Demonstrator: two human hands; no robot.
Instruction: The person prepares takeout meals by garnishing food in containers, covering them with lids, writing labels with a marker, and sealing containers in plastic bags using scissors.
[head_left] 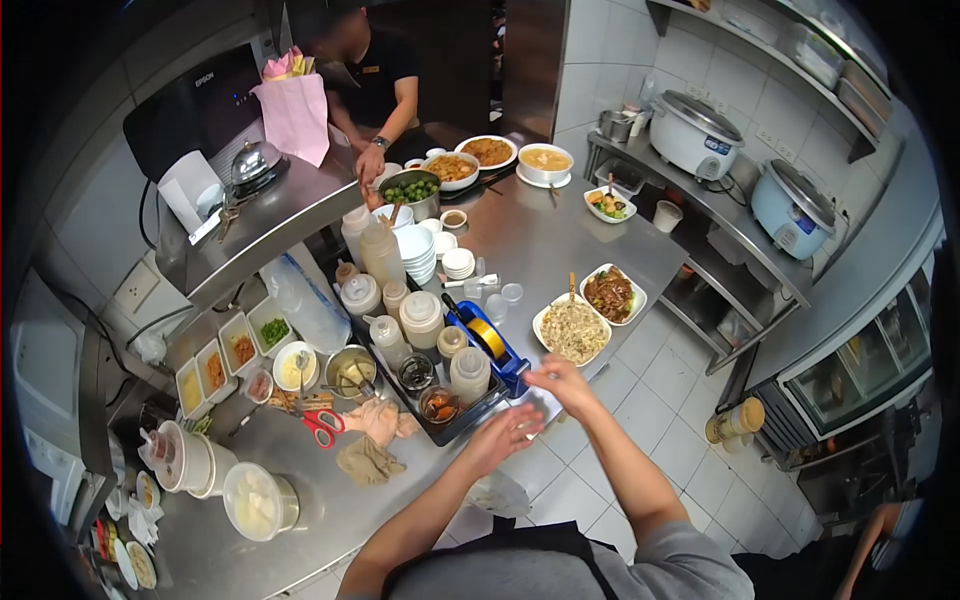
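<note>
My left hand [503, 438] is in front of the black tray of sauce bottles, palm turned inward, its fingers apart and nothing in it. My right hand [560, 384] is beside the blue tape dispenser [512, 366], near its front end, with the fingers spread and no object seen in them. A roll of yellow tape [487, 338] sits in the dispenser. Just beyond my right hand stand a white bowl of pale chopped food [572, 332] and a bowl of brown saucy food [610, 294]. A clear plastic bag [497, 494] shows below my left hand.
Red scissors [323, 427], a beige cloth [370, 461] and a white tub [258, 503] are on the left counter. Across the counter, a person [385, 85] reaches toward a pot of green limes [411, 189]. Rice cookers [695, 135] stand at the right. Another person's arm [868, 548] shows lower right.
</note>
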